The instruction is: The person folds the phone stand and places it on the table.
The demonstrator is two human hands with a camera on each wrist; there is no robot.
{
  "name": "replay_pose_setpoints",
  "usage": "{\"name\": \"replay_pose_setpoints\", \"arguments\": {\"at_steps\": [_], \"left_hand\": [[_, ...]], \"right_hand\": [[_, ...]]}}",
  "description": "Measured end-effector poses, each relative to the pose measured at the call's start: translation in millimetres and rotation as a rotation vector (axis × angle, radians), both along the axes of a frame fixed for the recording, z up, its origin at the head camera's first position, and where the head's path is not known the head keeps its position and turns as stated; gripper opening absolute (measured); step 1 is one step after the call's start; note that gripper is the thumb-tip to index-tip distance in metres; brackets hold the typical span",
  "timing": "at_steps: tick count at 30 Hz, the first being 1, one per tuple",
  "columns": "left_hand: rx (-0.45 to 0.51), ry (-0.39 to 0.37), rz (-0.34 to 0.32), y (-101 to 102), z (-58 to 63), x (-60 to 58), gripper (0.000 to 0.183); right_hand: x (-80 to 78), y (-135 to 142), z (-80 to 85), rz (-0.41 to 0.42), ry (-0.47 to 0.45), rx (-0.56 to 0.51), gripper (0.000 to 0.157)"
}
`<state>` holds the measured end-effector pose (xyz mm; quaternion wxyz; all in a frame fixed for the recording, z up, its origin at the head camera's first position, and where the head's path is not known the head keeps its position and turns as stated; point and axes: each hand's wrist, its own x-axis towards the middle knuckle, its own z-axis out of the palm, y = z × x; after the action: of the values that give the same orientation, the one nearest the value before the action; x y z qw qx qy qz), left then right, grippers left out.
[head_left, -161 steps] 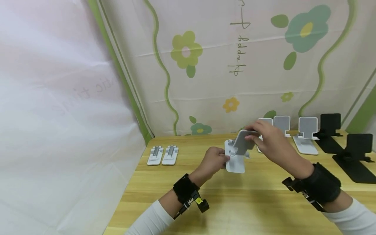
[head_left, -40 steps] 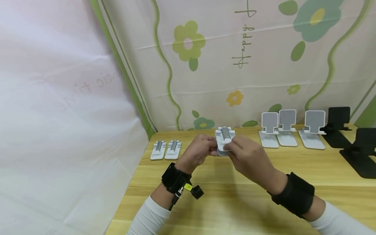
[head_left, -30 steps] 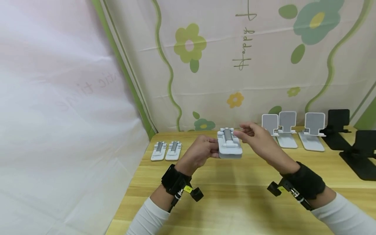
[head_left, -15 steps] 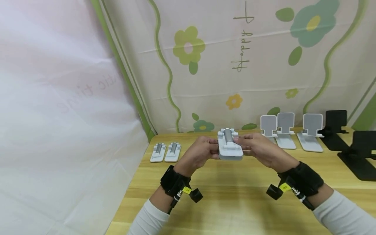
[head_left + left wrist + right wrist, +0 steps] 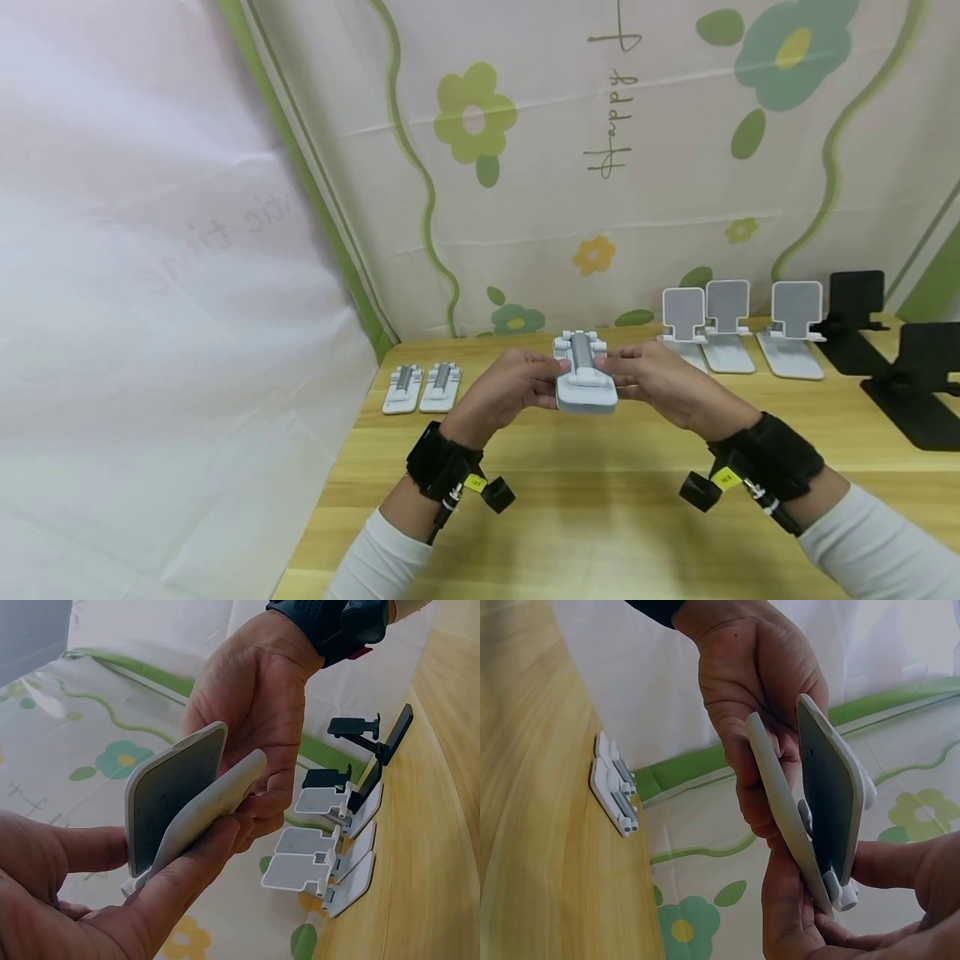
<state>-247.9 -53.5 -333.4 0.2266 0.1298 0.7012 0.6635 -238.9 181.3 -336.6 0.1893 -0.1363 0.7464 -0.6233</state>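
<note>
A white phone stand (image 5: 587,395) with a grey hinged arm on its upper side is held above the wooden table, its two plates folded toward each other. My left hand (image 5: 512,388) grips its left edge, thumb on top and fingers beneath. The right hand (image 5: 663,385) holds the opposite edge in the same manner. In the left wrist view, a wedge-shaped gap shows between the grey-padded plate (image 5: 187,780) and the white plate (image 5: 214,795). The right wrist view shows that gap too, narrowing toward the hinge (image 5: 845,896).
Two folded white phone stands (image 5: 402,390) lie side by side at the table's left. At the back right stand three unfolded white phone stands (image 5: 797,321) and two black ones (image 5: 857,304). A flower-printed curtain (image 5: 525,208) hangs behind the table.
The held stand was unfolded and upright at first; its padded plate is now folded against the base. The right hand released it, then took its right edge. The left thumb has moved onto its top.
</note>
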Motion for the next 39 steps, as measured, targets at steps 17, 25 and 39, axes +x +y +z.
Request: {"name": "replay_pose_setpoints", "arguments": {"at_steps": [17,25,39], "left_hand": [[-0.149,0.049,0.085,6.2,-0.8,-2.6,0.032],[-0.521,0.439,0.041,19.8,5.1,9.9,0.045],[-0.809,0.600,0.210,27.5,-4.5,9.1,0.046]], "right_hand": [[-0.6,-2.2,2.2,-0.041,0.039,0.053,0.041],[-0.7,-5.0,-3.5,-0.032,0.055,-0.016,0.041],[-0.7,-8.2,-8.2,-0.042,0.066,0.012,0.045]]}}
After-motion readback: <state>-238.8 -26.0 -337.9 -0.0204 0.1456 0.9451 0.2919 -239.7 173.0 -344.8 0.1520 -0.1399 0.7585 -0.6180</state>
